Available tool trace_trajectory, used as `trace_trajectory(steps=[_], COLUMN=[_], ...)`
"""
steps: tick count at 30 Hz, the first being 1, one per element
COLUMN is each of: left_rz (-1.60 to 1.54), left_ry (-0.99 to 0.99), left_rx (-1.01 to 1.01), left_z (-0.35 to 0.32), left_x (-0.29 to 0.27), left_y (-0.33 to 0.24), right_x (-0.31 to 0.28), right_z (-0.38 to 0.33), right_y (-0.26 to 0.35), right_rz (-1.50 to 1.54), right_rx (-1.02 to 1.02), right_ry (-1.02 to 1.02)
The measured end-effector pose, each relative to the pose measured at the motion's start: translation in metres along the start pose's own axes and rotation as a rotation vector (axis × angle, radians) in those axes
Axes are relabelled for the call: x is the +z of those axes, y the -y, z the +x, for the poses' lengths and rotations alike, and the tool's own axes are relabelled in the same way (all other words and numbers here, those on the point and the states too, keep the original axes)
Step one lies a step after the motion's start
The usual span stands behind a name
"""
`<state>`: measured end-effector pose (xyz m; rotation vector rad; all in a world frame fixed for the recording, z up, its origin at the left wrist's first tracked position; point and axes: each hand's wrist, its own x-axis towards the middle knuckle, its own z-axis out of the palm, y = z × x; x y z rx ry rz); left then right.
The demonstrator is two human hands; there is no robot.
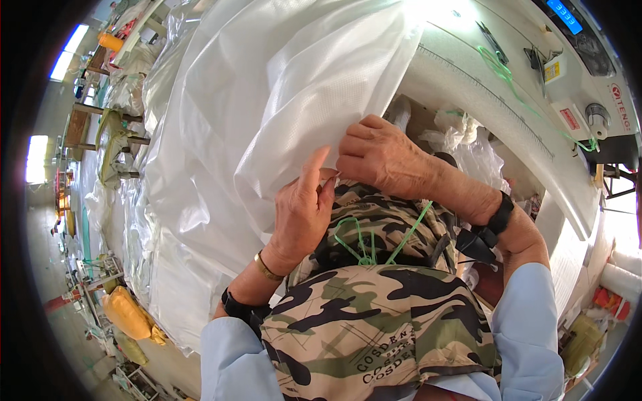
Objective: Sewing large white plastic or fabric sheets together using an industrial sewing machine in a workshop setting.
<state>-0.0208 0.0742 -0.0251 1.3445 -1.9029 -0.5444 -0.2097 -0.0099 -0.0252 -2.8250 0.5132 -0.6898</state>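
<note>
A large sheet of white, translucent woven plastic (267, 100) spreads from the work surface down over my left side. Its near edge reaches my hands, close above my lap. My left hand (301, 214) pinches this edge between thumb and a finger, while its index finger points upward against the sheet. Just to the right, my right hand (381, 157) has its fingers curled in at the same edge; their tips are partly hidden. Beneath both hands lies my camouflage apron (374, 307), with strands of green string (364, 244) on it.
A white sewing machine (568, 87) with a lit display stands at the right on a pale table (508, 127) with ruler marks. Thread snips (493, 43) and green thread (496, 65) lie there. Clear plastic (478, 157) is bunched below. A yellow sack (130, 313) sits at left.
</note>
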Motion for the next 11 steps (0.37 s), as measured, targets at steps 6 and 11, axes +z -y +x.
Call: trace_trajectory(steps=[6, 11], left_rz=[-0.071, -0.036], left_ry=[0.011, 0.017], left_rx=[0.025, 0.097], left_z=[0.006, 0.011], left_x=[-0.012, -0.013], left_y=[-0.005, -0.008], right_x=[-0.026, -0.03], right_z=[0.009, 0.014], right_y=[-0.019, -0.017], right_rz=[0.025, 0.03], right_rx=[0.056, 0.098], right_ry=[-0.052, -0.043])
